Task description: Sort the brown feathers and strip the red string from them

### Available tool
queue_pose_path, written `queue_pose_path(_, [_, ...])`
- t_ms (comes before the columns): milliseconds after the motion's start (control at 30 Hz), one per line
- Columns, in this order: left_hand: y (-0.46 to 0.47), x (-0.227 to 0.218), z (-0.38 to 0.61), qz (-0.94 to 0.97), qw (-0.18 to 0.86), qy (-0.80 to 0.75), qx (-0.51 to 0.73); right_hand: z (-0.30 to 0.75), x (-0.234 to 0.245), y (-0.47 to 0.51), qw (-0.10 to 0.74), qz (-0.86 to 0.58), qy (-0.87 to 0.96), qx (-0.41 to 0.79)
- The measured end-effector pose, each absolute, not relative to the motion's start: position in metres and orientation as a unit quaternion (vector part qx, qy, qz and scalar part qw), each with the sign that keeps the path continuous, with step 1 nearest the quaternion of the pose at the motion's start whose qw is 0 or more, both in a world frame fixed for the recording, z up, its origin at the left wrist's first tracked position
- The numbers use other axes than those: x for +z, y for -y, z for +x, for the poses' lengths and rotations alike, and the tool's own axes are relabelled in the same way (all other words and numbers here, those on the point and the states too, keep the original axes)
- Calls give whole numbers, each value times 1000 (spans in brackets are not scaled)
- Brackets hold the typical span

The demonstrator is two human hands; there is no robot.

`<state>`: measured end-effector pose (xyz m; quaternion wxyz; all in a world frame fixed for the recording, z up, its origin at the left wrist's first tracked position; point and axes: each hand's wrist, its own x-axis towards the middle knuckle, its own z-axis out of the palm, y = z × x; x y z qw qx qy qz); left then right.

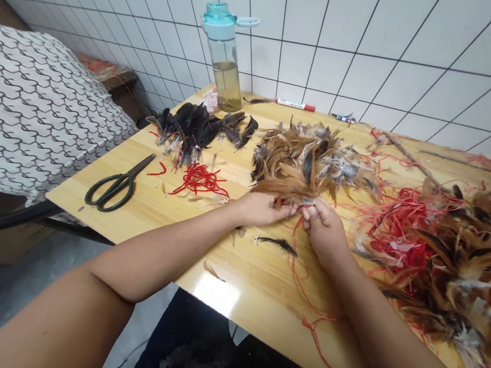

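Observation:
Both hands meet over the middle of the wooden table (197, 251). My left hand (264, 209) is closed on a bunch of brown feathers (280, 184), whose tips fan out to the left above my fingers. Close beside it, my right hand (325, 226) pinches a red string (296, 242) at the quill end of the bunch. That string trails down from my fingers and across the table towards the front edge. Just below my hands lies a loose dark feather (280, 244). A pile of brown feathers (298, 146) rests right behind them.
Black-handled scissors (117, 185), cut red strings (202, 180) and black feather bunches (193, 129) lie on the left. A water bottle (225, 62) stands by the tiled wall, near a red-capped marker (295, 105). Feather bunches with red strings (470, 263) heap up at right.

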<state>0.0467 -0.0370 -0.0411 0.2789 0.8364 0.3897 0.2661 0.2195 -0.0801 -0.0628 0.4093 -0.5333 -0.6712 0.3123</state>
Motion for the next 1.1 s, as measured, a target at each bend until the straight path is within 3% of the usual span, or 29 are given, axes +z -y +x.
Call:
queue_pose_path(100, [49,-41,53,857,294,-347,241,221,-67,78,413,-560,658,288])
queue_pose_path(233, [60,-42,59,887,199,-282,306,218,-64,77,379,-605,661,233])
queue_pose_path(600, [55,-36,52,915,48,-267,299,217,-53,87,144,-670,723,86])
queue_pose_path(767, [52,-28,49,925,40,-232,297,214,-53,90,93,-635,763,73])
queue_pose_path(900, [47,-20,43,862,120,-290,397,215,-57,85,140,-641,745,119])
queue_pose_path(1100, [25,-24,28,731,144,-447,495,236,-68,67,400,-581,617,348])
